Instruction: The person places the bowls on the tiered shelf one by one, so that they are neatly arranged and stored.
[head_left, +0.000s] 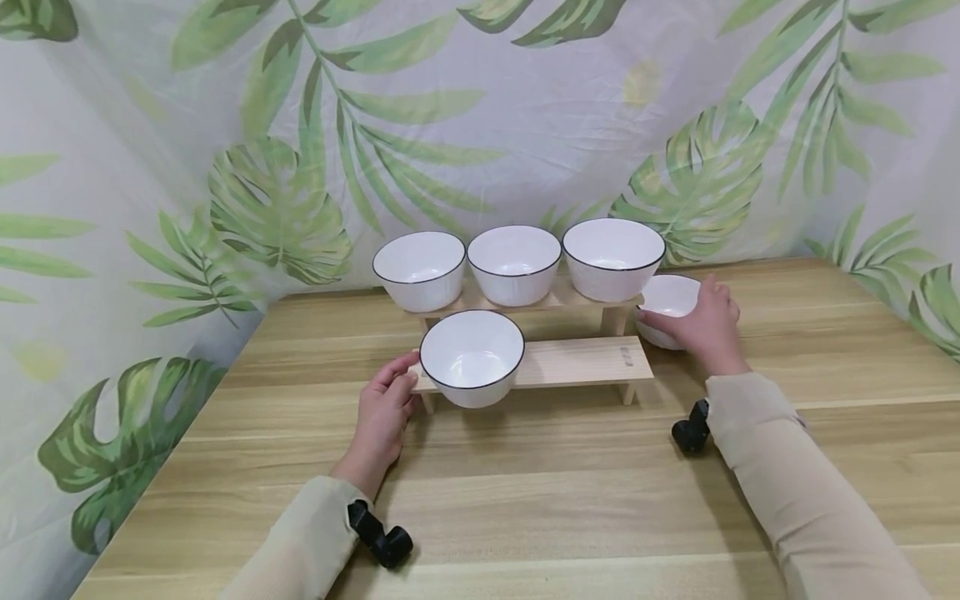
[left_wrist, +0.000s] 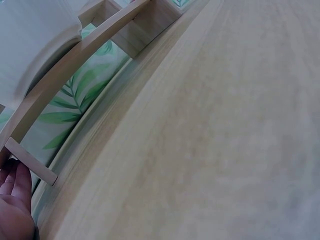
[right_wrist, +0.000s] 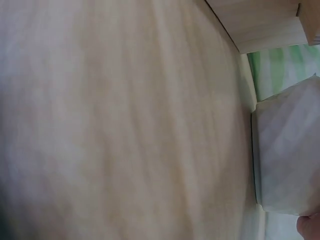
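A white bowl [head_left: 670,298] with a thin dark rim stands on the table to the right of a two-tier wooden stand [head_left: 581,363]. My right hand [head_left: 711,329] grips this bowl, thumb at its near left side and fingers at the far right rim. In the right wrist view the bowl's side [right_wrist: 287,150] shows with one fingertip [right_wrist: 309,226] at it. My left hand [head_left: 384,408] holds the left end of the stand's lower step, beside another white bowl [head_left: 472,367] that sits there. In the left wrist view its fingers [left_wrist: 17,185] lie by the stand's leg [left_wrist: 32,162].
Three matching bowls line the upper step: a left one [head_left: 420,271], a middle one [head_left: 514,265] and a right one [head_left: 613,258]. The stand rests on a wood-grain table [head_left: 525,500]. Behind it hangs a leaf-print cloth [head_left: 555,125].
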